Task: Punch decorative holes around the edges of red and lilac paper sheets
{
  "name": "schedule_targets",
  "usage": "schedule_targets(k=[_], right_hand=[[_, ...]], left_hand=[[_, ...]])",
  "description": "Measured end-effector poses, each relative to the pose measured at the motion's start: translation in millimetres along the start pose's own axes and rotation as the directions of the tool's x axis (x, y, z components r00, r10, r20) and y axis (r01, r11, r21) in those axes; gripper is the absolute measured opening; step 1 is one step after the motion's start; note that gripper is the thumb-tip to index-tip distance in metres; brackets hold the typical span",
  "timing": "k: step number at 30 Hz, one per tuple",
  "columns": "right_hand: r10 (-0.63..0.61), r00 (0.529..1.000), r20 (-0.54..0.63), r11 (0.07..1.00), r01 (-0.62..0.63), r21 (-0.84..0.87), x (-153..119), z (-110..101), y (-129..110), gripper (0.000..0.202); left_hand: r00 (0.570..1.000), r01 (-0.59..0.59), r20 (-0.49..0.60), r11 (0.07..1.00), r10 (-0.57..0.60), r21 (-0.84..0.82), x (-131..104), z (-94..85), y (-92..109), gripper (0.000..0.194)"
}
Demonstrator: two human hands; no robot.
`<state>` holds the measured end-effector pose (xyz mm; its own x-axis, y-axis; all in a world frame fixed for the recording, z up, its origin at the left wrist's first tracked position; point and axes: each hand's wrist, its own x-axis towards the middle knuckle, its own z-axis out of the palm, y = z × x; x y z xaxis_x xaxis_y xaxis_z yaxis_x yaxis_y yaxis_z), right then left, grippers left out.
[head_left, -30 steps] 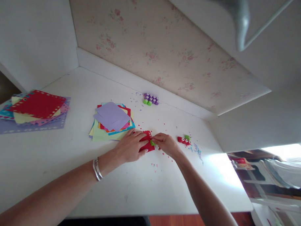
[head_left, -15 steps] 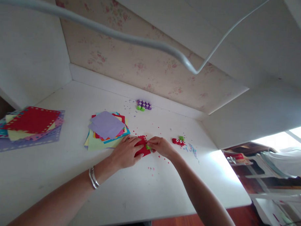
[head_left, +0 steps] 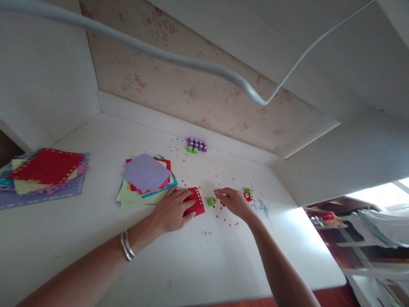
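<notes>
My left hand (head_left: pixel 175 207) lies on a small sheet of red paper (head_left: pixel 198 202), fingers spread over its left part. A row of punched holes runs along the paper's right edge. Just right of it, a small green craft punch (head_left: pixel 211 201) stands on the table with nothing gripping it. My right hand (head_left: pixel 233 200) hovers beyond that punch, apart from it, fingers bent and loosely parted with nothing visible in them. Partly behind this hand are red punches (head_left: pixel 247 196) and another green punch (head_left: pixel 248 190). Red paper dots (head_left: pixel 225 219) lie scattered below.
A stack of coloured paper squares (head_left: pixel 146 171) is left of my hands, and punched sheets (head_left: pixel 53 166) lie farther left. Purple punches (head_left: pixel 200 145) and two green ones stand near the wall. Blue and purple paper bits (head_left: pixel 263 207) lie right. A white cable (head_left: pixel 194 63) crosses overhead.
My right hand has let go of the green punch and moved right. The punch now stands off the red paper, leaving the holed edge exposed. My left hand stays on the paper.
</notes>
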<state>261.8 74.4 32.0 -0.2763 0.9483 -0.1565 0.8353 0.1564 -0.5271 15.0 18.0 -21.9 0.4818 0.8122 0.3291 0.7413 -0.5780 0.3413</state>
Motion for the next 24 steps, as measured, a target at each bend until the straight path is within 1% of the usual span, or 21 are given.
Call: schedule_targets(k=[2,5,8,11,13,15,17,20,24], right_hand=[[-0.062,0.997,-0.044,0.995,0.059,-0.080,-5.7,2.1,-5.7,0.030],[-0.154,0.987,-0.039,0.979,0.147,-0.140,-11.6,6.4,-11.0,0.020],[-0.164,0.985,-0.051,0.980,0.156,-0.123,-11.8,-0.7,-5.0,0.020],[-0.092,0.989,-0.119,0.993,0.081,-0.091,-7.0,-26.2,16.0,0.021],[-0.021,0.977,-0.211,0.993,-0.003,-0.116,-1.9,-49.2,36.4,0.024],[0.032,0.959,-0.280,0.977,-0.089,-0.194,3.8,-70.7,58.3,0.029],[0.033,0.954,-0.297,0.935,-0.135,-0.327,9.4,-85.8,78.0,0.028],[0.019,0.967,-0.256,0.905,-0.125,-0.406,16.0,-93.7,99.1,0.026],[0.001,0.983,-0.185,0.896,-0.083,-0.435,21.7,-87.0,113.6,0.028]], left_hand=[[1.000,-0.001,0.001,1.000,0.001,0.000,0.4,0.2,-0.2,0.033],[1.000,-0.004,-0.001,1.000,0.004,-0.002,1.0,0.8,-0.6,0.033],[1.000,-0.007,0.002,1.000,0.007,-0.012,1.5,1.8,-1.7,0.034],[1.000,-0.009,0.004,1.000,0.009,-0.018,2.5,2.5,-2.6,0.033],[1.000,-0.008,0.004,1.000,0.008,-0.022,3.2,2.6,-2.7,0.033],[1.000,-0.007,0.007,1.000,0.008,-0.030,3.8,2.4,-2.5,0.034],[1.000,-0.004,0.004,0.999,0.004,-0.037,4.0,2.3,-2.5,0.034],[1.000,-0.002,-0.008,0.999,0.002,-0.043,4.0,2.7,-3.1,0.033],[1.000,0.001,-0.005,0.999,-0.001,-0.044,3.7,3.1,-4.1,0.034]])
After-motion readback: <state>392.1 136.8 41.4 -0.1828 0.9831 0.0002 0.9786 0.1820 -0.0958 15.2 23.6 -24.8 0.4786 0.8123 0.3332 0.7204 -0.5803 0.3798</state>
